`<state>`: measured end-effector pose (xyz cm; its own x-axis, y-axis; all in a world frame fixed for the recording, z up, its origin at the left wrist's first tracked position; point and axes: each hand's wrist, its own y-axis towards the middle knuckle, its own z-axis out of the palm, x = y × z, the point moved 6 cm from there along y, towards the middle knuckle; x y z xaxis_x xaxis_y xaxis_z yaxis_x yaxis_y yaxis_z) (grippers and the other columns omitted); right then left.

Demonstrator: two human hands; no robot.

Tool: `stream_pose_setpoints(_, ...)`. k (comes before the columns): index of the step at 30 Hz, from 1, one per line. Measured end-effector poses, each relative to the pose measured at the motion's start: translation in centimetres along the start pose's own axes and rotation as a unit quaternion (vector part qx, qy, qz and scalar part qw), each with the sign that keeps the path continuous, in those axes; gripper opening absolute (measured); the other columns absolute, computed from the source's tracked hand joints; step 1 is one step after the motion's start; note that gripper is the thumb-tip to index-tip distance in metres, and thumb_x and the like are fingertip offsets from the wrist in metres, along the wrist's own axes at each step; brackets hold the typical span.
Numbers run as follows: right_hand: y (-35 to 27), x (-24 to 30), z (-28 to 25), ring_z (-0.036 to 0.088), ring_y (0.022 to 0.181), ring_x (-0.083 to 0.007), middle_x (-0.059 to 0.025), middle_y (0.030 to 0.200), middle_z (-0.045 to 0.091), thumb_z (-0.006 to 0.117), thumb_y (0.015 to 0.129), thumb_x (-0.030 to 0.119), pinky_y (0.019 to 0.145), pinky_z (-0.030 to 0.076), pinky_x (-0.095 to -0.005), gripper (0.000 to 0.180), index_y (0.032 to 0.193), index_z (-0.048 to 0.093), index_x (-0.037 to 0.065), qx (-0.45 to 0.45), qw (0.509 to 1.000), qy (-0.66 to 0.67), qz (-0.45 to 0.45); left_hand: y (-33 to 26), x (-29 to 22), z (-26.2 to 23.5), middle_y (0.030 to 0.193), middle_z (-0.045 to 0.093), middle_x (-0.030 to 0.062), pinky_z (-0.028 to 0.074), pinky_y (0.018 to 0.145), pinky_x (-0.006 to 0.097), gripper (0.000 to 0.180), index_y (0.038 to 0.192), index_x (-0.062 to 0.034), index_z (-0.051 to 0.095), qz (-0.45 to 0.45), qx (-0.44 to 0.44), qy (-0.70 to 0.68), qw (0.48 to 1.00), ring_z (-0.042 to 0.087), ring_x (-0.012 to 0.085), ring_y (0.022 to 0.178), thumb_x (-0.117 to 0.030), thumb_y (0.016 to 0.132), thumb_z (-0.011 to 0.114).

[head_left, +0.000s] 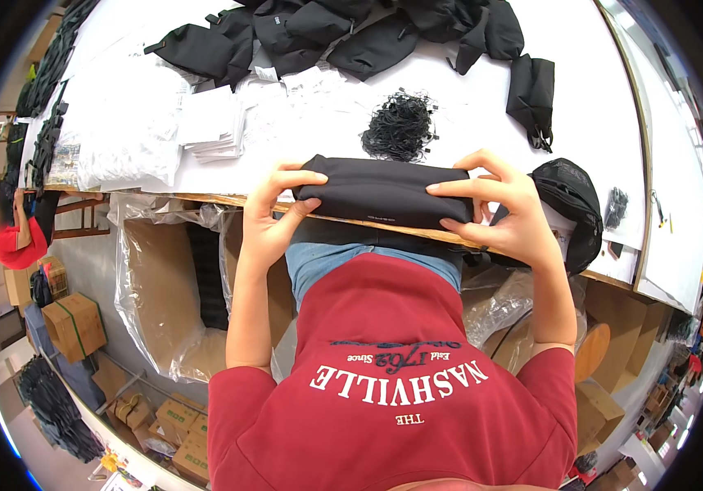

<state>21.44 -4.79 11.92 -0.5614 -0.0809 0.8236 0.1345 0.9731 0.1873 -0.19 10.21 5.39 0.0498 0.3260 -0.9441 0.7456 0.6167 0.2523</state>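
Observation:
A black fabric pouch [380,190], long and box-shaped, lies crosswise at the table's near edge. My left hand [282,196] grips its left end between thumb and fingers. At the other end my right hand [503,200] pinches the cloth, with the fingers on top and the thumb on the near side. Just beyond the pouch sits a heap of small black cords or tags [400,125]. To the right of my right hand is a round-edged black bag [568,209], partly over the table edge. Another black pouch [530,94] stands farther back on the right.
Several black bags [294,37] are piled along the far side of the white table [466,106]. White paper stacks [212,127] and clear plastic packets [130,139] lie at left. Plastic-lined cartons [155,278] stand below the edge. A person in red [20,237] is at far left.

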Motion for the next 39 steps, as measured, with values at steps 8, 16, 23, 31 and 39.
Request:
stream_pose_setpoints(8, -0.5, 0.4, 1.2, 0.062, 0.069, -0.0168, -0.0067, 0.106, 0.057, 0.066, 0.058, -0.005, 0.061, 0.054, -0.0282, 0.054, 0.107, 0.069, 0.018, -0.026, 0.971, -0.226, -0.075, 2.2, -1.0, 0.9, 0.113, 0.058, 0.0098, 0.036, 0.097, 0.033, 0.031, 0.108, -0.0057, 0.063, -0.051, -0.057, -0.148, 0.986, 0.052, 0.0182, 0.107, -0.014, 0.079, 0.070)
stream_pose_setpoints(16, -0.9, -2.4, -1.8, 0.064, 0.074, -0.0161, -0.0060, 0.104, 0.058, 0.073, 0.063, -0.001, 0.063, 0.054, -0.0281, 0.048, 0.106, 0.070, 0.021, -0.091, 0.974, -0.203, -0.049, 0.9, 3.6, -1.9, 0.094, 0.059, 0.0028, 0.041, 0.085, 0.025, 0.005, 0.093, -0.0011, 0.058, -0.122, -0.169, -0.037, 0.977, 0.054, 0.0111, 0.092, -0.002, 0.087, 0.058)
stream_pose_setpoints(23, -4.3, -11.2, -15.9, 0.061, 0.064, -0.0159, -0.0064, 0.093, 0.056, 0.073, 0.076, 0.018, 0.060, 0.050, -0.0289, 0.032, 0.106, 0.067, 0.012, -0.483, 0.798, -0.318, 0.168, -0.3, 6.8, -0.6, 0.127, 0.043, 0.0116, 0.031, 0.099, 0.043, 0.029, 0.108, -0.0082, 0.058, -0.113, -0.090, 0.315, 0.938, 0.033, 0.0325, 0.121, -0.021, 0.083, 0.065)
stream_pose_setpoints(31, -2.9, -24.3, -14.7, 0.060, 0.090, -0.0386, -0.0178, 0.109, 0.052, 0.056, 0.076, 0.013, 0.080, 0.050, -0.0452, 0.047, 0.123, 0.056, 0.019, -0.303, 0.790, -0.386, 0.366, 1.8, 9.7, 4.3, 0.122, 0.044, 0.0152, 0.033, 0.095, 0.043, 0.063, 0.127, -0.0048, 0.048, -0.087, -0.040, 0.403, 0.910, 0.040, 0.0336, 0.114, -0.032, 0.076, 0.071)
stream_pose_setpoints(39, 1.3, -18.0, -8.4, 0.057, 0.088, -0.0290, -0.0122, 0.095, 0.054, 0.064, 0.078, 0.016, 0.075, 0.048, -0.0377, 0.030, 0.107, 0.062, 0.012, -0.305, 0.860, -0.394, 0.107, 3.7, 11.0, 3.3, 0.116, 0.046, 0.0130, 0.034, 0.094, 0.042, 0.077, 0.128, -0.0053, 0.046, -0.121, -0.094, 0.352, 0.923, 0.042, 0.0309, 0.106, -0.041, 0.067, 0.078)
